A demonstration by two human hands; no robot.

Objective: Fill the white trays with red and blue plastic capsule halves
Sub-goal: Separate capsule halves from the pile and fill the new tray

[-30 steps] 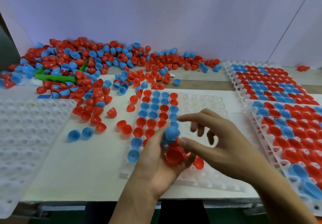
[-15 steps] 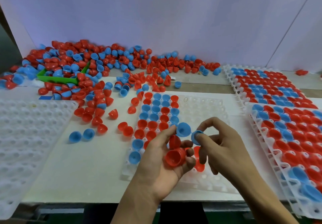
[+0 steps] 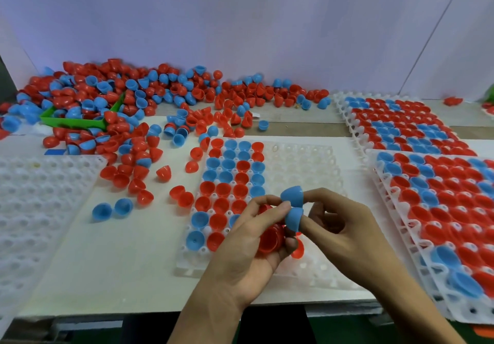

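Hands [image 3: 302, 226] around glossy blue halves [image 3: 293, 207]

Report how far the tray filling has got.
Done: two white trays on the right look full. In hand: the centre white tray has its left columns filled; left hand holds red halves, right hand two blue halves. Left: its remaining pockets and the left white tray.

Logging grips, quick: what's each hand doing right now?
Left hand: holds red capsule halves.
Right hand: two blue capsule halves capping its fingertips.
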